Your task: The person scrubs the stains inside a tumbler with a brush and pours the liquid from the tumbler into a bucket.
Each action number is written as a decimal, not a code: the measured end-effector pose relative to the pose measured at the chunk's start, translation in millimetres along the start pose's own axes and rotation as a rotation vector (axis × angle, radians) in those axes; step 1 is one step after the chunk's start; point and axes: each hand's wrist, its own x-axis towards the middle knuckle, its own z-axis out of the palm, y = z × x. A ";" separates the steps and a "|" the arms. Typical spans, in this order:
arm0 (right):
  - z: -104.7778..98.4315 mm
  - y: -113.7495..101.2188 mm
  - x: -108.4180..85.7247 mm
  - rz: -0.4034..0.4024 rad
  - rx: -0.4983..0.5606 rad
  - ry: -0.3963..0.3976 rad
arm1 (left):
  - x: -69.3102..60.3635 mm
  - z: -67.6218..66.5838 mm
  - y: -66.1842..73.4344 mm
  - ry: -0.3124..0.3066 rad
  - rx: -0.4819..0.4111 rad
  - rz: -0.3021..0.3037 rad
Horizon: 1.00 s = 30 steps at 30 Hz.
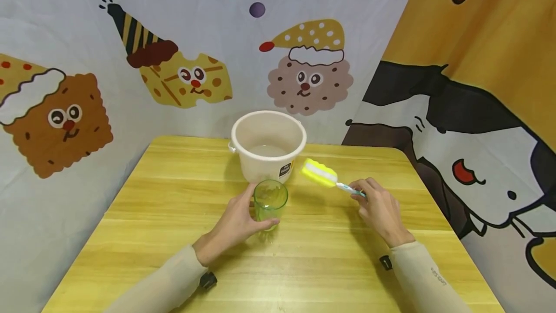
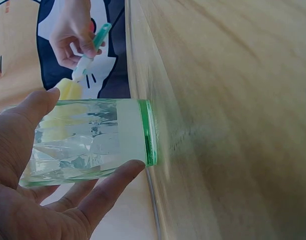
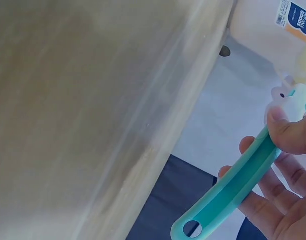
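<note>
A clear green drinking glass (image 1: pixel 271 196) stands upright on the table just in front of the bucket. My left hand (image 1: pixel 236 216) holds it from the left, thumb on the near side and fingers round the far side; the glass base (image 2: pixel 148 132) meets the tabletop in the left wrist view. To the right, my right hand (image 1: pixel 382 209) grips a sponge cup brush by its teal handle (image 3: pixel 233 182). The brush's yellow and white sponge head (image 1: pixel 319 173) points left, held above the table near the bucket's right side.
A cream bucket (image 1: pixel 249 161) with a dark label stands at the back middle of the wooden table (image 1: pixel 173 197). Behind the table hangs a cloth (image 1: pixel 243 37) printed with cartoon figures. Both sleeves reach in from the front edge.
</note>
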 end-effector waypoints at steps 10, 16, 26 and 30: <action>-1.8 -4.8 -1.7 -0.032 0.017 0.022 | -0.9 2.4 -0.5 0.000 -0.007 0.009; -2.9 -9.3 -0.7 -0.058 0.030 0.055 | -1.2 2.2 -0.8 0.001 0.004 0.007; -5.4 -18.4 2.4 -0.116 0.046 0.109 | -0.8 1.8 -2.6 0.004 0.011 0.008; -6.6 -21.8 3.8 -0.144 0.034 0.130 | -0.7 2.1 -3.1 0.002 0.004 0.013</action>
